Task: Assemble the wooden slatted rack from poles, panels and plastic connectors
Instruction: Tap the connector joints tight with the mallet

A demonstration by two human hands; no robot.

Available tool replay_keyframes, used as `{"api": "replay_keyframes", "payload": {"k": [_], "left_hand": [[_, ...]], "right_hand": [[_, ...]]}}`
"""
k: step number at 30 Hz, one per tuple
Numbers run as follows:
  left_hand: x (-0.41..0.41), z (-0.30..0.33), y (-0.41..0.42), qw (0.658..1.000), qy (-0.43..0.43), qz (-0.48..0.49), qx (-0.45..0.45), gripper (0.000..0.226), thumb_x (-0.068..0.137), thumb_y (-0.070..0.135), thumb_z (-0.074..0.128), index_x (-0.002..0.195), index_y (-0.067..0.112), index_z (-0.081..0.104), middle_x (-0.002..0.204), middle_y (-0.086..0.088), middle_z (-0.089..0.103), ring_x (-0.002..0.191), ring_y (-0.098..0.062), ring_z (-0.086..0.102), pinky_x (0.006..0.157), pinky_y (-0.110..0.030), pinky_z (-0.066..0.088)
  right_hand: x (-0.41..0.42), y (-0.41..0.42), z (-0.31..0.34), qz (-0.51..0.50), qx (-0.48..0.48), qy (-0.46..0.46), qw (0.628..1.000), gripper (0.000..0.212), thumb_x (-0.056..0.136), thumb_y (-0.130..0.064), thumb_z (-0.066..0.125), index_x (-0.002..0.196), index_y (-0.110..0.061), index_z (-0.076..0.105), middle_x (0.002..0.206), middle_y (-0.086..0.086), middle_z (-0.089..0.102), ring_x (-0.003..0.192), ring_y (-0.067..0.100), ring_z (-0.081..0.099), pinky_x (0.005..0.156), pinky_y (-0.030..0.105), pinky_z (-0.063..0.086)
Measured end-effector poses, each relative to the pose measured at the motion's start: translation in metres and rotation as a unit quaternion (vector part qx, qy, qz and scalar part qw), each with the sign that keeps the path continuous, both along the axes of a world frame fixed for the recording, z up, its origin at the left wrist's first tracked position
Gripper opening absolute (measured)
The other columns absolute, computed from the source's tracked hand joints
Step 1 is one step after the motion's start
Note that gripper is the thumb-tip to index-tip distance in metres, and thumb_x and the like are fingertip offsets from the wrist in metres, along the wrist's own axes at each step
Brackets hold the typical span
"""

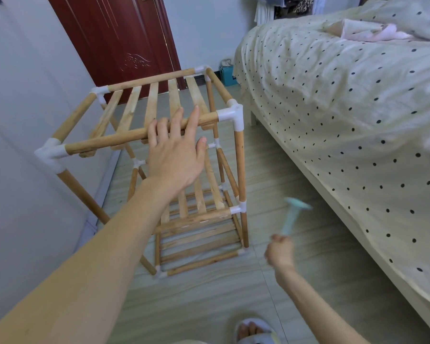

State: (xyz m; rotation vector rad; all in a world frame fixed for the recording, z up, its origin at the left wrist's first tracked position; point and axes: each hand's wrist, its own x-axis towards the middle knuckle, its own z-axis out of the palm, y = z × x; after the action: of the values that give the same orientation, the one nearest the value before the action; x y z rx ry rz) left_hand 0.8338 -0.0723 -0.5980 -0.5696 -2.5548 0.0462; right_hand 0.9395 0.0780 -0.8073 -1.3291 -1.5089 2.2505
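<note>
Rack [159, 155] stands upright on floor between wall and bed. Left hand [175, 155], fingers straight, rests on top front pole [124, 139], which runs left-right. Right hand [281, 252] grips blurred mallet [294, 216], low, right of rack; nearest target likely front-right corner connector [231, 116].

Pale wood-grain floor [209, 306]. Standing on it: wooden slatted rack [159, 135], a bed [345, 120], a slippered foot [255, 331].

Head-worn view, angled steeply floorward
</note>
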Motion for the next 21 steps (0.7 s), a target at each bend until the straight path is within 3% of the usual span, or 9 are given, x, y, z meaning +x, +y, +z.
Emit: {"api": "replay_keyframes", "payload": {"k": [1,3,6,8,10,11,15,18,21], "left_hand": [[0.000,0.000,0.000,1.000,-0.001,0.000,-0.001,0.058,0.098,0.043,0.022,0.151,0.025,0.005,0.154,-0.010,0.020,0.136,-0.033,0.021,0.114,-0.046,0.006],[0.000,0.000,-0.002,1.000,-0.004,-0.001,-0.004,0.058,0.098,0.043,0.022,0.151,0.026,0.004,0.154,-0.010,0.020,0.136,-0.033,0.021,0.114,-0.046,0.006],[-0.002,-0.001,-0.001,1.000,0.002,-0.001,-0.003,0.058,0.098,0.043,0.022,0.150,0.026,0.005,0.154,-0.010,0.021,0.135,-0.033,0.022,0.114,-0.046,0.007],[-0.001,-0.001,0.002,1.000,0.000,-0.003,0.000,0.058,0.098,0.043,0.021,0.150,0.026,0.004,0.154,-0.010,0.020,0.134,-0.033,0.022,0.114,-0.047,0.008],[-0.002,0.000,0.002,1.000,-0.005,-0.006,-0.006,0.058,0.098,0.043,0.021,0.151,0.025,0.003,0.154,-0.010,0.019,0.134,-0.033,0.022,0.114,-0.047,0.008],[-0.003,0.001,0.001,1.000,-0.007,-0.009,-0.011,0.058,0.098,0.043,0.021,0.151,0.025,0.002,0.154,-0.010,0.019,0.134,-0.033,0.023,0.114,-0.047,0.008],[-0.005,0.009,0.003,0.997,0.020,0.024,-0.073,0.062,0.099,0.040,0.025,0.150,0.023,-0.006,0.154,-0.010,0.021,0.129,-0.032,0.032,0.111,-0.044,0.018],[-0.008,0.018,0.029,0.987,0.003,0.082,-0.139,0.073,0.098,0.033,0.038,0.148,0.020,-0.013,0.150,-0.009,0.025,0.125,-0.029,0.036,0.103,-0.041,0.027],[-0.014,0.032,0.062,0.985,-0.051,0.082,-0.140,0.074,0.097,0.029,0.042,0.149,0.017,-0.009,0.146,-0.007,0.033,0.128,-0.028,0.035,0.101,-0.041,0.029]], "right_hand": [[0.002,-0.004,-0.010,0.073,-0.005,0.002,0.997,0.020,0.099,-0.006,0.028,0.092,-0.011,0.046,0.066,0.004,0.040,0.047,0.012,0.042,0.036,0.018,0.030],[-0.001,0.007,-0.015,0.064,-0.009,-0.014,0.998,0.020,0.098,-0.005,0.030,0.089,-0.010,0.047,0.061,0.004,0.037,0.041,0.011,0.036,0.030,0.017,0.024],[-0.010,0.029,-0.015,-0.121,0.046,-0.053,0.990,0.020,0.097,-0.004,0.030,0.086,-0.010,0.045,0.070,0.008,0.040,0.049,0.012,0.035,0.037,0.015,0.025],[-0.008,0.014,-0.008,-0.015,0.081,-0.055,0.995,0.016,0.098,-0.006,0.031,0.096,-0.007,0.047,0.071,0.008,0.044,0.052,0.013,0.038,0.045,0.020,0.028],[-0.002,-0.004,-0.010,0.188,0.077,-0.034,0.978,0.019,0.099,-0.010,0.032,0.092,-0.007,0.049,0.060,0.003,0.042,0.042,0.011,0.037,0.037,0.021,0.027],[-0.003,-0.003,-0.007,0.203,0.080,-0.029,0.976,0.020,0.100,-0.012,0.033,0.089,-0.008,0.049,0.057,0.001,0.039,0.039,0.010,0.034,0.034,0.020,0.025],[-0.013,0.016,0.011,0.016,0.086,-0.029,0.996,0.022,0.102,-0.017,0.028,0.096,-0.008,0.046,0.059,0.002,0.033,0.046,0.013,0.030,0.036,0.021,0.023],[-0.009,0.005,0.011,0.027,0.033,-0.003,0.999,0.022,0.103,-0.015,0.027,0.100,-0.006,0.046,0.058,0.002,0.032,0.045,0.011,0.027,0.032,0.019,0.022],[-0.010,-0.004,0.012,0.022,0.014,0.007,1.000,0.024,0.103,-0.019,0.026,0.100,-0.006,0.046,0.059,0.002,0.033,0.046,0.011,0.027,0.040,0.024,0.023]]}}
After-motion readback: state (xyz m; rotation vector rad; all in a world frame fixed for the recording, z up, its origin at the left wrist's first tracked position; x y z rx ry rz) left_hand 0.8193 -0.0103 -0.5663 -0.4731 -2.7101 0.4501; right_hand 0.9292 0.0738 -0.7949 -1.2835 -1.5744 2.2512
